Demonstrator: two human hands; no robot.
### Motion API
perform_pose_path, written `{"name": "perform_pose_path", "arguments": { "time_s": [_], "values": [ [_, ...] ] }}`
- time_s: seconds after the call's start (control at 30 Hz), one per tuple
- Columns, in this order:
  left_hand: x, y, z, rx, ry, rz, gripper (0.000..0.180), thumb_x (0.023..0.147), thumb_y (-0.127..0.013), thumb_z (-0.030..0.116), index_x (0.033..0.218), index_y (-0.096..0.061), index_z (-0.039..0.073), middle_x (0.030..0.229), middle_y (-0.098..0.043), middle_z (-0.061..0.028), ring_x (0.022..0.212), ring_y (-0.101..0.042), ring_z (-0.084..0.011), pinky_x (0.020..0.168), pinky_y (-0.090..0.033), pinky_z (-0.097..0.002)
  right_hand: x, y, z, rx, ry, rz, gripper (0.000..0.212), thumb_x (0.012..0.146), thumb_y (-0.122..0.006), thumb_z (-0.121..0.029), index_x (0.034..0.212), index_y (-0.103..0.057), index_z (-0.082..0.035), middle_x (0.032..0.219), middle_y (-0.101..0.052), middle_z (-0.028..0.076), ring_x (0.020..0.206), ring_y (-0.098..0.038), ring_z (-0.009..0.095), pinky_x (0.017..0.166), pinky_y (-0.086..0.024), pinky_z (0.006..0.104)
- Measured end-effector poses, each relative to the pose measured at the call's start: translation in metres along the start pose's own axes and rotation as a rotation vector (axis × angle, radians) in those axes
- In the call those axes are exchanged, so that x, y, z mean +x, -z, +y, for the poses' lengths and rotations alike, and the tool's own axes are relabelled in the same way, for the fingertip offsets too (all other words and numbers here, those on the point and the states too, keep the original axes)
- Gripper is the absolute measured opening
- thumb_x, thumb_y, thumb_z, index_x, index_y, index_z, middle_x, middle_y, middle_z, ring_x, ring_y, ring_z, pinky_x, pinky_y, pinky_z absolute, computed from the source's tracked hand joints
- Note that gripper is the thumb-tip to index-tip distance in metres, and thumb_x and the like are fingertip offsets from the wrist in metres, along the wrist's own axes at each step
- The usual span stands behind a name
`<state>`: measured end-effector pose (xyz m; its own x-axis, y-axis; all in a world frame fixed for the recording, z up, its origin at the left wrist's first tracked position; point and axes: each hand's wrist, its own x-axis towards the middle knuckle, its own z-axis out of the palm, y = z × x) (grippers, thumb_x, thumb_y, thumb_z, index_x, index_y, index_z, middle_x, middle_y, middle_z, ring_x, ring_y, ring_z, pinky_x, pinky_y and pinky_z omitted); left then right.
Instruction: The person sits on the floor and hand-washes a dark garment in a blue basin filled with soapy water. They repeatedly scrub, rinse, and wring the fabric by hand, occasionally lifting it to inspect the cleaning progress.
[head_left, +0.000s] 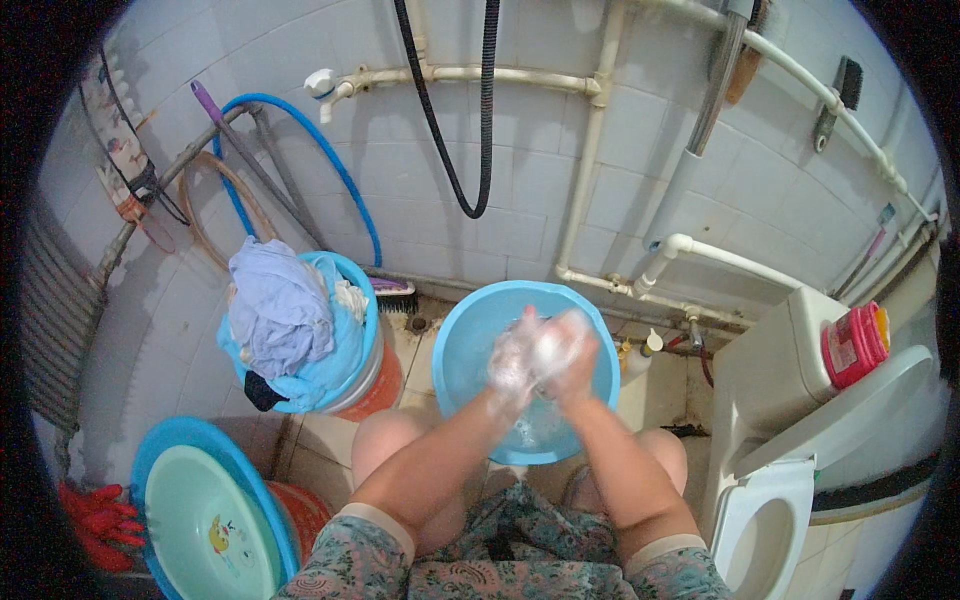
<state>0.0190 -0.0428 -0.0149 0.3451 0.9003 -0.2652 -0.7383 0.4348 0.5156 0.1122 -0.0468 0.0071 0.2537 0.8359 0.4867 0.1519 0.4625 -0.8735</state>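
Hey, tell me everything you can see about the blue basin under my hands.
The light blue basin is round, wide and smooth, apparently plastic, with a plain rim. It sits upright before the knees, near the tiled wall, holding some sudsy water. The left hand and right hand, lathered and blurred, meet over it; whether they touch it is unclear.

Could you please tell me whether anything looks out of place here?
Mainly the laundry: it heaps above the rim of its bucket, and a black item droops over the side, which looks untidy. I can make out no clear spill around the blue basin.
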Motion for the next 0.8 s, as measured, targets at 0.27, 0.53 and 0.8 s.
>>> {"name": "perform_pose_path", "arguments": {
  "time_s": [0.27,0.53,0.8],
  "values": [
    [0.023,0.02,-0.014,0.041,-0.137,0.094,0.029,0.087,-0.053,0.035,0.089,-0.059,0.006,0.079,-0.06,-0.0051,0.068,-0.059,-0.0162,0.061,-0.051,-0.03,-0.017,-0.011,0.017,-0.297,0.285,0.016,0.022,0.071,-0.069,-0.02,0.066,-0.053,-0.006,0.059,-0.053,0.008,0.054,-0.054,0.026,0.052,-0.043,0.0361],
    [0.001,-0.018,0.036,0.014,0.095,-0.001,0.022,0.087,-0.051,0.026,0.092,-0.055,0.006,0.081,-0.057,-0.0047,0.074,-0.058,-0.0158,0.067,-0.05,-0.0314,0.011,0.02,0.019,0.875,-1.033,-0.109,0.036,0.082,-0.056,-0.033,0.104,-0.055,-0.005,0.1,-0.06,0.011,0.089,-0.059,0.022,0.083,-0.046,0.0363],
    [0.007,-0.015,0.045,-0.022,0.039,0.023,0.029,0.09,-0.047,0.035,0.095,-0.056,0.008,0.096,-0.061,-0.0065,0.087,-0.06,-0.0194,0.08,-0.049,-0.036,0.024,0.036,0.02,0.77,-0.646,-0.143,0.037,0.075,-0.053,-0.009,0.111,-0.055,-0.001,0.106,-0.058,0.009,0.099,-0.055,0.022,0.09,-0.041,0.0331]
  ]
}}
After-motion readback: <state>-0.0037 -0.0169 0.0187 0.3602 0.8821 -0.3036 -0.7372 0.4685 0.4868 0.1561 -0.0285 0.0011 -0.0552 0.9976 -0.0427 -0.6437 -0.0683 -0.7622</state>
